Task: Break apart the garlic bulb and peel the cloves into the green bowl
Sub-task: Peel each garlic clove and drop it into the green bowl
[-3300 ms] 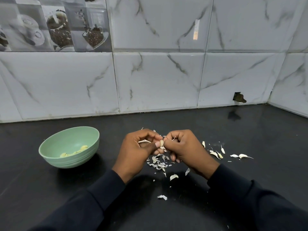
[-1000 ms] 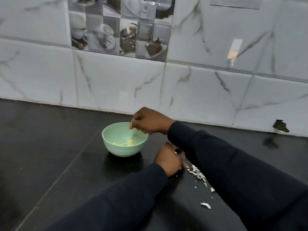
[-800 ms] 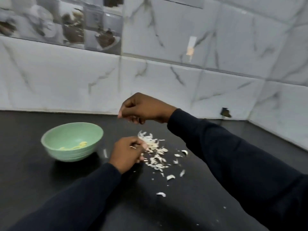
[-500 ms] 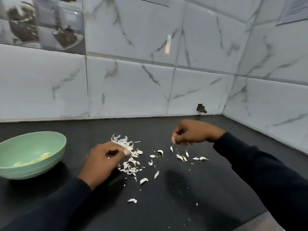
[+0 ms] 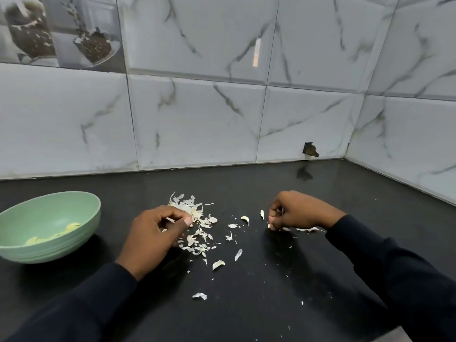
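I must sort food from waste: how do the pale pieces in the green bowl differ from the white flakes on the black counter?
The peeled garlic cloves are yellowish and smooth; the papery skin flakes are white and ragged. The cloves lie in the round green bowl; the flakes are scattered over the black counter. Both are pale.

The bowl [image 5: 49, 253] sits on the counter [image 5: 246, 312] left of the peel pile [image 5: 191, 208], seemingly with cloves [image 5: 70, 227] inside.

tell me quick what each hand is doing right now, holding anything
left hand: fingers curled beside the skins; holding anything, cannot tell
right hand: fingers curled, pinching a garlic bit on the counter
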